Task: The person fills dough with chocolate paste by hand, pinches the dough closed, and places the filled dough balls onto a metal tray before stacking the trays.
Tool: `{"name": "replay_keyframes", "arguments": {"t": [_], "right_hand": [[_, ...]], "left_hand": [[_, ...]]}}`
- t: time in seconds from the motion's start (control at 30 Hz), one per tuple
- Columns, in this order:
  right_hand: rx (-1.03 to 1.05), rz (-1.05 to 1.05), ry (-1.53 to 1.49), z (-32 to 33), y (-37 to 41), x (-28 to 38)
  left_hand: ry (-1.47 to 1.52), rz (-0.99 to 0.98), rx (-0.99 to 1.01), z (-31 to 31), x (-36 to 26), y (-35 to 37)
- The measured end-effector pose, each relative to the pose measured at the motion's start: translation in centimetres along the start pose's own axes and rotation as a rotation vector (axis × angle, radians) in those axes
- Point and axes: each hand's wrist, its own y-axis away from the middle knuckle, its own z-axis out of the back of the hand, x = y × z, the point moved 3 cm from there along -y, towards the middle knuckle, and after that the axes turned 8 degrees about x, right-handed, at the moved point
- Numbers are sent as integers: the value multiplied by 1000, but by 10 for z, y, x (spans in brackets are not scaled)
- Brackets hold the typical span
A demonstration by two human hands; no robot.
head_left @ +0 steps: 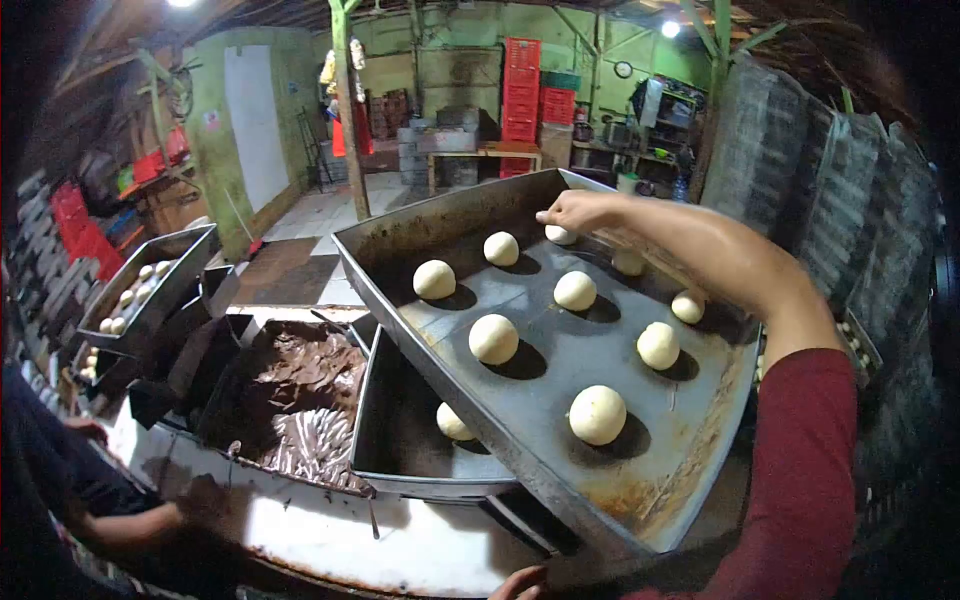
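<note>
My right hand (585,210) reaches across a large, worn metal baking tray (650,490) to its far corner. Its fingers are curled closed over a pale round dough ball (561,236), which shows partly beneath them. Several more dough balls (575,291) sit spaced apart in the tray, which lies at an angle over another tray (420,478). In that lower tray, a dough ball (453,422) is partly covered by the upper one. Only some fingers of my left hand (520,584) show at the bottom edge, below the upper tray's near corner; their grip is hidden.
Left of the trays, a pan of chocolate-brown spread (310,400) stands on a white table (420,545). A spoon handle (374,520) hangs at its edge. Another person's arm (130,525) is at the left. Trays with dough balls (145,285) are stacked beyond. A post (348,110) stands behind.
</note>
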Motion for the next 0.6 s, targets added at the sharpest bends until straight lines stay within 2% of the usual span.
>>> {"name": "replay_keyframes", "arguments": {"t": [0.03, 0.1, 0.13, 0.17, 0.2, 0.23, 0.3, 0.37, 0.43, 0.47, 0.5, 0.53, 0.57, 0.6], "right_hand": [[-39, -120, 69, 3, -9, -9], [-380, 25, 35, 23, -15, -28], [-317, 29, 261, 26, -17, -36], [-322, 55, 254, 22, -19, -43], [-137, 63, 353, 10, -27, -54], [50, 73, 458, -3, -34, -65], [-35, 199, 434, -20, -50, -82], [-125, 114, 150, -5, -54, -94], [-256, 339, 421, 46, -15, -54], [-305, 337, 140, 71, 21, -39], [-373, 559, -73, 86, 73, -22], [-326, 677, -222, 97, 113, -10], [-307, 803, -198, 105, 153, 2], [-403, 797, -303, 98, 192, 7]], "left_hand": [[33, 146, -117, 1, 8, 5], [-7, 171, -253, -4, 14, 7], [24, 211, -292, -8, 20, 5], [56, 250, -332, -13, 28, 2], [29, 184, -407, -25, 32, -1], [-72, -81, -574, -34, 71, -6], [21, 47, -600, -70, 69, -14], [94, 55, -696, -106, 84, -18], [158, 33, -793, -139, 98, -17], [193, 14, -843, -154, 107, -13], [226, -28, -888, -168, 118, -6], [276, -110, -928, -179, 135, 1], [349, -230, -965, -188, 157, 12], [395, -306, -999, -198, 179, 23]]}}
